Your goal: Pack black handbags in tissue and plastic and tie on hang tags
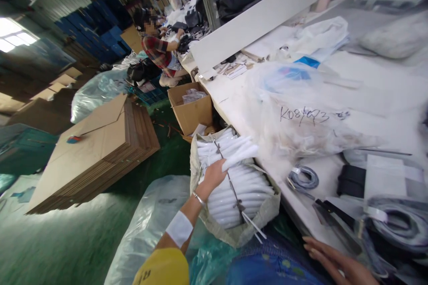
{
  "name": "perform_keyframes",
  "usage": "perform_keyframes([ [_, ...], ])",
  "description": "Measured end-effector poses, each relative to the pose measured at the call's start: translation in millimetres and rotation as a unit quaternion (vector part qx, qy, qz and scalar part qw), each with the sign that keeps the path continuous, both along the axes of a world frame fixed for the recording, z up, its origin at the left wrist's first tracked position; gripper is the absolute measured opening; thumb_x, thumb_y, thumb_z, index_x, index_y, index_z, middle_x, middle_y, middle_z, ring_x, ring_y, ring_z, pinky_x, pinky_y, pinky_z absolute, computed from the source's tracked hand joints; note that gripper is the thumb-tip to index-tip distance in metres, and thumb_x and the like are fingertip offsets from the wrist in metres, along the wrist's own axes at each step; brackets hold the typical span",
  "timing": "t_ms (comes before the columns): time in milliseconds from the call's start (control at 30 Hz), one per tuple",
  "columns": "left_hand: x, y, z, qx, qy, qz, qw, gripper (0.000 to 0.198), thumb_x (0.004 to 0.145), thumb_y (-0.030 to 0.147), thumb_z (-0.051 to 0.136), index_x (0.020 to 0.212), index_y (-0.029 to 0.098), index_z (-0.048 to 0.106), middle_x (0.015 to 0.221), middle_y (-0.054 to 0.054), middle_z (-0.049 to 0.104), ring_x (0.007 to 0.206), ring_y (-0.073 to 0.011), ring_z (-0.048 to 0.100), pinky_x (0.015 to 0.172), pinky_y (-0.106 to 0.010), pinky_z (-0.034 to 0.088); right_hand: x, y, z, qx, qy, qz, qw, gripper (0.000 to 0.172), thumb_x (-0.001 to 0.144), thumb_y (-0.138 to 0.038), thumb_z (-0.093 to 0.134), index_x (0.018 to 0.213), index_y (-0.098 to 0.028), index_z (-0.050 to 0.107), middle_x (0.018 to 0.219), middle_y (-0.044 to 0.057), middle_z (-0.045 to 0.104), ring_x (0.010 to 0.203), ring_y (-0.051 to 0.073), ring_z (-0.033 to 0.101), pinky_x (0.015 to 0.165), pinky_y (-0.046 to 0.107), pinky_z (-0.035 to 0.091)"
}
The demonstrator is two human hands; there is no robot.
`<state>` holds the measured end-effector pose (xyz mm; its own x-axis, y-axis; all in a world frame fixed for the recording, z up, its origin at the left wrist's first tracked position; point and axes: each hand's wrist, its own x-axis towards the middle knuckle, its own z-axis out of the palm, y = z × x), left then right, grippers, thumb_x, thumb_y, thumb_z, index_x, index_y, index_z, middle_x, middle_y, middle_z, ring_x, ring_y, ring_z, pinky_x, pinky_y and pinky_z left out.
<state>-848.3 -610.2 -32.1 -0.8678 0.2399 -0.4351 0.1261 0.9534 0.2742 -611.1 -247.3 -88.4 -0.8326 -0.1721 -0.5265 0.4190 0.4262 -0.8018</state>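
Note:
My left hand (214, 176) reaches into an open woven sack (264, 213) on the floor and is closed on a small bunch of white flat packets (241, 155), lifting them off the stack. The sack is packed with several more white packets (240, 191) tied by a string. My right hand (331, 260) lies at the bottom right by the table edge, fingers stretched out and holding nothing. It rests near dark strips and coiled grey cable (397, 227).
A white table (368, 93) carries a clear plastic bag marked with writing (301, 116), a black pouch (351, 180) and a cable loop (302, 178). Flat cardboard sheets (96, 151) are stacked left, an open carton (192, 107) beside the table. A person in plaid (157, 49) sits behind.

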Motion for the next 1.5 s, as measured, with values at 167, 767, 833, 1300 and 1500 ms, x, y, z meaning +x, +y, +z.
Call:
perform_keyframes([
  [167, 56.4, 67.1, 34.9, 0.120, -0.058, -0.022, 0.991, 0.029, 0.098, 0.035, 0.059, 0.120, 0.017, 0.062, 0.108, -0.006, 0.071, 0.094, -0.0201, 0.070, 0.085, -0.039, 0.058, -67.6, -53.6, 58.1, -0.202, -0.015, -0.073, 0.977, 0.076, 0.081, -0.065, 0.066, 0.144, -0.024, 0.056, 0.148, 0.010, 0.053, 0.134, 0.033, 0.053, 0.111, 0.045, 0.044],
  [767, 106.8, -2.6, -42.9, 0.016, -0.128, -0.204, 0.970, 0.043, 0.096, 0.030, 0.064, 0.136, 0.021, 0.053, 0.144, -0.011, 0.052, 0.120, -0.0273, 0.059, 0.098, -0.050, 0.053, -50.1, -19.5, 42.7, -0.226, -0.096, -0.497, 0.832, 0.047, 0.063, -0.045, 0.088, 0.103, -0.025, 0.071, 0.104, 0.001, 0.075, 0.102, 0.022, 0.071, 0.084, 0.018, 0.060],
  [833, 105.1, 1.7, -48.3, -0.013, -0.121, -0.236, 0.964, 0.038, 0.097, 0.030, 0.063, 0.132, 0.019, 0.056, 0.138, -0.011, 0.056, 0.117, -0.0265, 0.060, 0.096, -0.049, 0.054, -46.4, -24.8, 46.0, -0.215, -0.074, -0.456, 0.861, 0.051, 0.067, -0.050, 0.085, 0.108, -0.023, 0.069, 0.103, 0.003, 0.075, 0.099, 0.023, 0.070, 0.084, 0.022, 0.061],
  [1300, 63.7, 4.3, -35.3, -0.164, -0.147, -0.380, 0.898, 0.026, 0.097, 0.036, 0.062, 0.114, 0.017, 0.064, 0.113, -0.007, 0.067, 0.097, -0.0195, 0.067, 0.085, -0.040, 0.058, -105.2, -90.6, 45.0, -0.225, -0.058, -0.065, 0.970, 0.077, 0.083, -0.063, 0.063, 0.140, -0.013, 0.056, 0.078, 0.006, 0.071, 0.077, 0.028, 0.067, 0.069, 0.039, 0.056],
  [1500, 55.2, -7.9, -9.1, -0.197, -0.121, -0.373, 0.899, 0.026, 0.097, 0.036, 0.063, 0.112, 0.015, 0.064, 0.111, -0.007, 0.067, 0.097, -0.0201, 0.067, 0.087, -0.042, 0.058, -106.4, -79.7, -11.8, -0.131, -0.060, -0.111, 0.983, 0.043, 0.068, -0.050, 0.076, 0.094, -0.016, 0.075, 0.085, 0.011, 0.075, 0.088, 0.034, 0.068, 0.085, 0.048, 0.053],
])
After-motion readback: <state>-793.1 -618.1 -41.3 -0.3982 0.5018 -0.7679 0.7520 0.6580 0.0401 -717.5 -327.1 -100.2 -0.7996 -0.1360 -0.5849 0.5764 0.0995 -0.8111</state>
